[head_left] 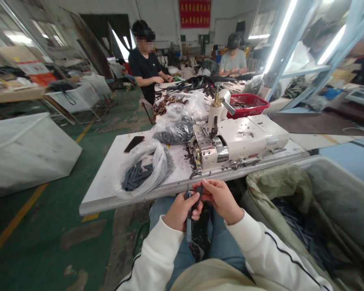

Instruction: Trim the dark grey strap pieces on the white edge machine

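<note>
Over lap, 6 o'clock: I see L hand point(180, 211), R hand point(222, 200) pinching dark strip point(198, 193), narrow grip.
Table, 12 o'clock: cream bench machine point(227, 139).

A head-worn camera faces forward and down, close above the left hand point(182, 211) and right hand point(221, 201), toward the table point(109, 204).

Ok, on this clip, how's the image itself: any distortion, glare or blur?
Head view: wide-angle distortion bows the table and the room's edges; the tube lights glare at upper right; the left hand, right hand and dark strip look fairly sharp, without obvious motion blur.
</note>
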A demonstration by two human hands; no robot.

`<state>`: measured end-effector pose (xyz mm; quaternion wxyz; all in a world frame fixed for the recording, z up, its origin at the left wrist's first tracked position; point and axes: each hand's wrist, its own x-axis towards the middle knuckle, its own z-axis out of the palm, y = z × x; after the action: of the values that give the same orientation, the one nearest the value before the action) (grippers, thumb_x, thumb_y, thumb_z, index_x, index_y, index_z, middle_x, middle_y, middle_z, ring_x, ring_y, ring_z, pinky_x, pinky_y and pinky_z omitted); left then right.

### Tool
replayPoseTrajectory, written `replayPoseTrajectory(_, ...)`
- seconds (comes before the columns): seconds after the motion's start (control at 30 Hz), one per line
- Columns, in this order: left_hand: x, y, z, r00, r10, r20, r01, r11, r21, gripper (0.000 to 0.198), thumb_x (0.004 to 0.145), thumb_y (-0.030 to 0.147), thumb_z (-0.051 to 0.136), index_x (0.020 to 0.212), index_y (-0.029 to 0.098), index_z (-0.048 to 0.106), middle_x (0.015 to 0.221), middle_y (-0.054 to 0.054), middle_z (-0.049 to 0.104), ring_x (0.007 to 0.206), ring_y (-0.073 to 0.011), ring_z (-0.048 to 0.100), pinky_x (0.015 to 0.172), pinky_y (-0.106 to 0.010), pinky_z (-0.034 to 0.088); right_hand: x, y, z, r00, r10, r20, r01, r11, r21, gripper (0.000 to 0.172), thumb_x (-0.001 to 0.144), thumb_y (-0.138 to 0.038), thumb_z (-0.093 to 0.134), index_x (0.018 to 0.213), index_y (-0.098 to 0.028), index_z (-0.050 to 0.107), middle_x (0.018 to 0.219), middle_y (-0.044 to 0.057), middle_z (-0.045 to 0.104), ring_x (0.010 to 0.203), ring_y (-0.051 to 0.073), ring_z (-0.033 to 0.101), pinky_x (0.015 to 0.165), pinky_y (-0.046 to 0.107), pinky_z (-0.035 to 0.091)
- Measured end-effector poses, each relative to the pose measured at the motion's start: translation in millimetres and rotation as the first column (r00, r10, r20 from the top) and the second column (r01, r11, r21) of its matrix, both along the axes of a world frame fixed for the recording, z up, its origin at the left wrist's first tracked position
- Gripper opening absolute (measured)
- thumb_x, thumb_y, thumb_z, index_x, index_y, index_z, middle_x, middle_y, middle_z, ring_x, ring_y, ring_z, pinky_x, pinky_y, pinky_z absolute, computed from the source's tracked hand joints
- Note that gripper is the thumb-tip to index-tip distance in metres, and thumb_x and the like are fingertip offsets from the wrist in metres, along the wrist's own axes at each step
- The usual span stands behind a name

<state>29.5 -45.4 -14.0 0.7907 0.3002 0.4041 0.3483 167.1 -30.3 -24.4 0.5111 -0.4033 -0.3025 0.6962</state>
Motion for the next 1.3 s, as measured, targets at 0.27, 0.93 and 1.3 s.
replayPoseTrajectory(0.27,-34,-7,-6.3,1.0,0.009,-0.025,-0.01,0.998,-0.055,0.033,0.07,0.04,0.075,0.078,0.011,0.062,0.046,0.01,0.037,0.035,0.0005,0.02,0.033,-0.014,0.013,27,24,13.4,0.968,-0.05,-0.245,0.051,0.999,0.0,0.019,0.078,-0.032,0.071,0.08,-0.013,0.071,0.088,0.011,0.075,0.087,0.019,0.07,0.081,0.028,0.055)
replayPoseTrajectory(0.93,-7,-10,15.0,0.993,0.112,-0.035,-0.112,0.994,0.01,0.038,0.066,0.036,0.079,0.07,0.019,0.045,0.041,0.014,0.022,0.034,-0.0004,0.016,0.033,-0.011,0.015,13,10,13.5,0.95,0.184,-0.252,-0.155,0.98,0.128,0.025,0.085,-0.04,0.064,0.095,-0.017,0.068,0.109,0.009,0.071,0.094,0.017,0.069,0.079,0.026,0.055)
replayPoseTrajectory(1.3,-14,-13,13.2,0.998,0.031,-0.046,-0.031,0.999,-0.016,0.034,0.067,0.042,0.075,0.076,0.015,0.055,0.039,0.014,0.027,0.031,-0.0006,0.017,0.032,-0.013,0.013,19,11,9.8,0.948,0.166,-0.271,-0.148,0.985,0.084,0.016,0.084,-0.032,0.066,0.087,-0.016,0.067,0.095,0.008,0.074,0.086,0.015,0.07,0.076,0.025,0.056)
